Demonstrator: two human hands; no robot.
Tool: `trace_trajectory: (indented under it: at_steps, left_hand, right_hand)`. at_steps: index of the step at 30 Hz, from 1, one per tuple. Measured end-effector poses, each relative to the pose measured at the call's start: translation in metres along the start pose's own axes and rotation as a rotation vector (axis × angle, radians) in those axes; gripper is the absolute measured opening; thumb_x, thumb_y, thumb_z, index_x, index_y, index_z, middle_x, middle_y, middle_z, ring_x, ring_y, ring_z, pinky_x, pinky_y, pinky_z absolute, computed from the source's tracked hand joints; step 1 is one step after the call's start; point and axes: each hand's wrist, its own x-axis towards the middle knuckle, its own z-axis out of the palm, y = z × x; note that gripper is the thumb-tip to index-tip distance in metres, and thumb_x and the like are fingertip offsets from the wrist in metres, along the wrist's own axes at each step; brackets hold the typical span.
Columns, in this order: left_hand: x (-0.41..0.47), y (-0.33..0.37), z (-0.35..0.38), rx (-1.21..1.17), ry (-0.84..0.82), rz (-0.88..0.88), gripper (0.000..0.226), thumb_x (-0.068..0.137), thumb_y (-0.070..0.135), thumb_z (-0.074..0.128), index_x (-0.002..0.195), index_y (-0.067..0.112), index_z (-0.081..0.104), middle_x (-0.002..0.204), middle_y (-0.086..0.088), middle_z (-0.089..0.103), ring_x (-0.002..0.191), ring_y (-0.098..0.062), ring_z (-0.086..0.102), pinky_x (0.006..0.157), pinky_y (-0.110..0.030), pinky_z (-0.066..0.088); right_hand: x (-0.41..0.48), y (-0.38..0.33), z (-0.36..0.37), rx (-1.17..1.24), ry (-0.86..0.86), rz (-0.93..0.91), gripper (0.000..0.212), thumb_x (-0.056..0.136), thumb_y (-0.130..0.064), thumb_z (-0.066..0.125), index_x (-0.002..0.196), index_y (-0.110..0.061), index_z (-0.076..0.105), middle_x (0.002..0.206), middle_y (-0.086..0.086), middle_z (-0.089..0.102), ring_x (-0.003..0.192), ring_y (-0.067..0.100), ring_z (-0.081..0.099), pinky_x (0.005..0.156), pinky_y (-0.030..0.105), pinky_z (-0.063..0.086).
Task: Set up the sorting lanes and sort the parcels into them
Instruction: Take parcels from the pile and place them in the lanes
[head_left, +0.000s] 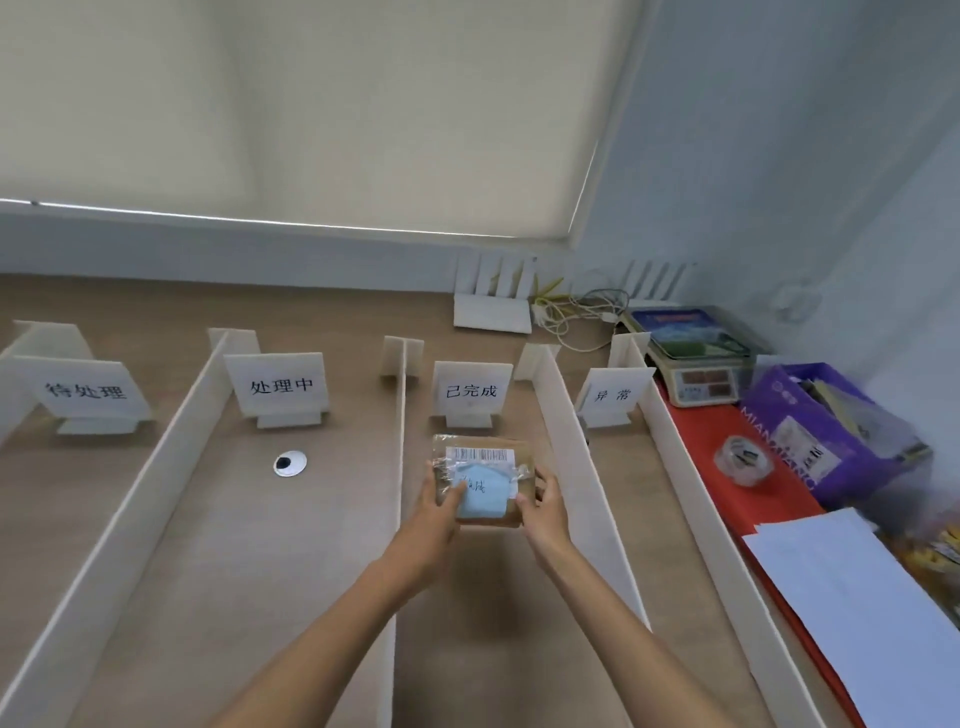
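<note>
Step in hand (judged): a small brown cardboard parcel with a blue label, barcode strip and clear tape (483, 488) is being set into the third lane from the left edge of the wood-look table (311, 545).

To be done well:
- The parcel is to be lowered flat with the label up.
- It is to be centred between the white foam-board dividers (401, 467), with neither one nudged.
- It is to be stopped short of the white sign card marked 已完成 (471, 391), so the card is not knocked over.
- Release is advised only once the parcel is fully seated. Contact with the table cannot be told from this view.

Hands:
- The left hand (439, 506) is curled round the parcel's left edge, thumb over the top face.
- The right hand (548, 506) is curled round the right edge, fingers pinching the side.
- Both are partly closed on the parcel, and nothing else is held.

Farther on, more sign cards are stood in the other lanes: 待处理 (85, 389), 处理中 (281, 385) and 异常 (612, 396). Toward the far right corner, a digital scale (701, 379) and a purple carton (831, 431) are seen outside the last divider.
</note>
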Motion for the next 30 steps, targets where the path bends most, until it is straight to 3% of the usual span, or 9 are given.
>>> trace_trajectory:
  at_steps: [2,4,6,7,9,13,18,24,30]
  left_hand:
    - [0.027,-0.004,0.017,0.016,-0.024,-0.057,0.067,0.093,0.01,0.04,0.15,0.021,0.008,0.153,-0.018,-0.025,0.145,-0.034,0.007,0.113,-0.032,0.027]
    - [0.048,-0.008,0.032,0.041,-0.023,-0.1,0.069,0.093,0.008,0.04,0.15,0.025,0.006,0.152,-0.017,-0.027,0.146,-0.033,0.004,0.114,-0.035,0.026]
    - [0.067,-0.015,0.047,0.086,-0.046,-0.141,0.067,0.094,0.008,0.042,0.15,0.026,0.01,0.153,-0.015,-0.027,0.146,-0.031,-0.001,0.116,-0.038,0.022]
    - [0.076,-0.018,0.053,0.107,-0.067,-0.168,0.065,0.094,0.01,0.041,0.149,0.025,0.011,0.153,-0.015,-0.025,0.145,-0.032,-0.003,0.117,-0.039,0.021]
    - [0.09,-0.023,0.063,0.157,-0.104,-0.224,0.062,0.095,0.011,0.038,0.149,0.023,0.011,0.155,-0.014,-0.02,0.144,-0.036,-0.004,0.115,-0.043,0.023]
    - [0.117,-0.034,0.067,0.247,-0.077,-0.291,0.062,0.095,0.017,0.039,0.149,0.021,0.008,0.156,-0.013,-0.017,0.143,-0.039,-0.008,0.115,-0.045,0.022]
    - [0.152,-0.057,0.05,0.391,-0.076,-0.295,0.078,0.086,0.022,0.054,0.149,0.022,0.008,0.157,-0.015,-0.012,0.145,-0.03,-0.014,0.118,-0.039,0.0]
    - [0.174,-0.057,0.018,0.396,-0.08,-0.267,0.069,0.085,0.018,0.051,0.146,0.019,0.019,0.157,-0.015,0.006,0.144,-0.031,0.009,0.117,-0.038,0.012]
    - [0.109,-0.055,-0.017,0.263,0.255,-0.116,0.047,0.093,0.013,0.044,0.139,0.01,0.036,0.153,-0.013,0.024,0.14,-0.029,0.025,0.115,-0.035,0.022]
  right_hand:
    - [0.032,0.013,0.006,-0.046,-0.005,0.024,0.04,0.094,-0.005,0.05,0.133,-0.011,0.042,0.124,0.009,0.057,0.11,0.023,0.055,0.089,0.029,0.045]
    - [0.056,0.024,0.01,-0.082,-0.019,0.043,0.042,0.092,-0.002,0.052,0.133,-0.007,0.043,0.127,0.012,0.057,0.111,0.024,0.055,0.082,0.018,0.043]
    - [0.078,0.034,0.015,-0.11,-0.045,0.052,0.04,0.093,-0.004,0.051,0.133,-0.006,0.045,0.125,0.009,0.057,0.107,0.019,0.055,0.072,0.009,0.041]
    - [0.086,0.039,0.017,-0.114,-0.058,0.054,0.04,0.094,-0.007,0.051,0.134,-0.007,0.046,0.125,0.005,0.056,0.108,0.018,0.054,0.075,0.009,0.04]
    - [0.096,0.048,0.022,-0.127,-0.08,0.035,0.042,0.095,-0.011,0.053,0.136,-0.009,0.045,0.127,0.002,0.055,0.11,0.019,0.056,0.085,0.018,0.043]
    - [0.122,0.055,0.034,-0.126,-0.117,-0.018,0.04,0.093,-0.015,0.057,0.132,-0.013,0.05,0.118,0.003,0.06,0.104,0.019,0.06,0.088,0.028,0.051]
    - [0.151,0.042,0.057,-0.142,-0.146,-0.034,0.038,0.089,-0.015,0.062,0.126,-0.016,0.052,0.114,0.002,0.061,0.102,0.022,0.062,0.09,0.039,0.053]
    - [0.171,0.023,0.073,-0.257,-0.138,-0.078,0.038,0.09,-0.011,0.057,0.128,-0.006,0.05,0.123,0.014,0.061,0.113,0.03,0.056,0.093,0.034,0.043]
    - [0.121,0.015,0.047,-0.402,-0.09,-0.257,0.039,0.098,-0.025,0.047,0.135,-0.012,0.046,0.132,0.009,0.052,0.123,0.023,0.046,0.096,0.029,0.039]
